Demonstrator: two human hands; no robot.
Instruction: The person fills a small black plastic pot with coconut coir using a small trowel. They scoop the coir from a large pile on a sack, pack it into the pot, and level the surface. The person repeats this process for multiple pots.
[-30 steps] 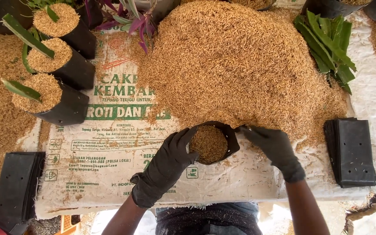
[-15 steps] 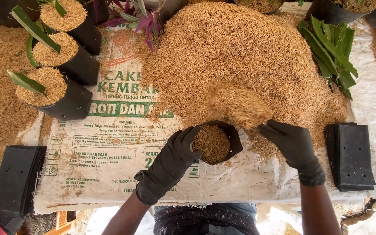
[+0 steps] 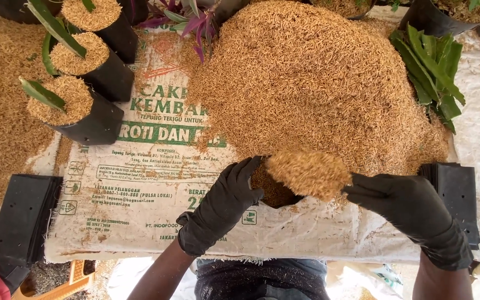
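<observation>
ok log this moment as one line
left hand: holds rim of black grow bag | right hand: tips scoop of husk over bag | husk heap behind

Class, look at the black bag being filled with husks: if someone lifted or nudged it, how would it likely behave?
The bag looks like thin soft plastic, so probably floppy; the left hand props its rim. Loose husks suggest it is light. Nudged, it may well tip and spill.
</observation>
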